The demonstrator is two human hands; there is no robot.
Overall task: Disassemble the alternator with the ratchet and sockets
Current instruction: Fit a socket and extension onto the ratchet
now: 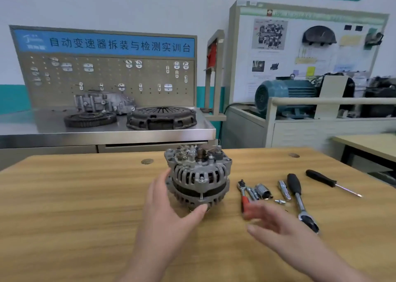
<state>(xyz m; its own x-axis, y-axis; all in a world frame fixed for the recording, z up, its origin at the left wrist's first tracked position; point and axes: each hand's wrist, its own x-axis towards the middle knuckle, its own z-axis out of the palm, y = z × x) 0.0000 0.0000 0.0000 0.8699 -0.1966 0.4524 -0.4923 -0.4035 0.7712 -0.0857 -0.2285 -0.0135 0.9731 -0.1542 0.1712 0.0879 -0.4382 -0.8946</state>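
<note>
Alternator [198,174] stands on the table [85,196] — my left hand [169,198] rests spread against its left side, thumb at its base. My right hand [267,219], open and blurred, hovers over the red-handled ratchet [243,194].

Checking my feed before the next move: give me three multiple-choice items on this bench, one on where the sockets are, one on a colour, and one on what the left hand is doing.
1. The sockets lie on which side of the alternator?
A) the person's left B) the person's right C) behind it
2. The handle of the small ratchet is:
A) blue B) red C) yellow
3. The left hand:
A) grips a socket B) is out of view C) rests on the alternator, fingers relaxed

Answers: 1 B, they sit to the right of the housing. 2 B, the red grip shows by the right hand. 3 C, fingers and thumb touch the casing.
</note>
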